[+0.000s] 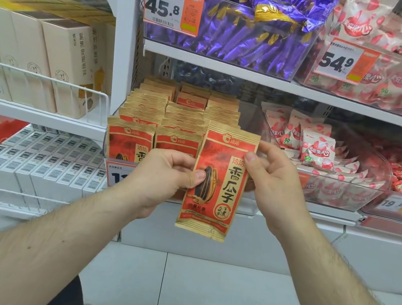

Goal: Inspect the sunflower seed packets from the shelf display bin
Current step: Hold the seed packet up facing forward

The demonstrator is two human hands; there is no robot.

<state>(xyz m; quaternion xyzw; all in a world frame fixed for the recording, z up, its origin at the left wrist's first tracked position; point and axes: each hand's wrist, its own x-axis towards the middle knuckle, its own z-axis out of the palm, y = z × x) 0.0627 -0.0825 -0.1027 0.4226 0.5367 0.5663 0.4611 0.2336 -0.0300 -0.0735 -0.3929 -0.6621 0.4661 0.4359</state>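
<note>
Plainly, the step in hand was the look-over itself: one sunflower seed packet [217,181] was out of the bin and held up in front of it, face toward the person. The left hand [163,180] pinched its left edge, thumb pressed on the printed seed, fingers curled behind. The right hand [272,184] took the upper right edge between thumb and fingers.

To do this well, I judged the grip should stay at the edges so the print stays uncovered, and the packet be turned over to check the back and the seals, gently, since paper of that sort creases.

Just behind the hands stood the display bin [258,116], clear-walled, with the remaining seed packets [174,111] upright in about three rows; the front ones sat immediately behind the left knuckles. A price tag [117,174] showed partly, left of the left wrist.

Beyond the right hand a neighbouring clear bin [372,195] held white-and-red sweets [316,149]. Above both hands, a bin of purple-wrapped sweets [240,26]; what lay in shadow behind the seed bin I could not make out.
</note>
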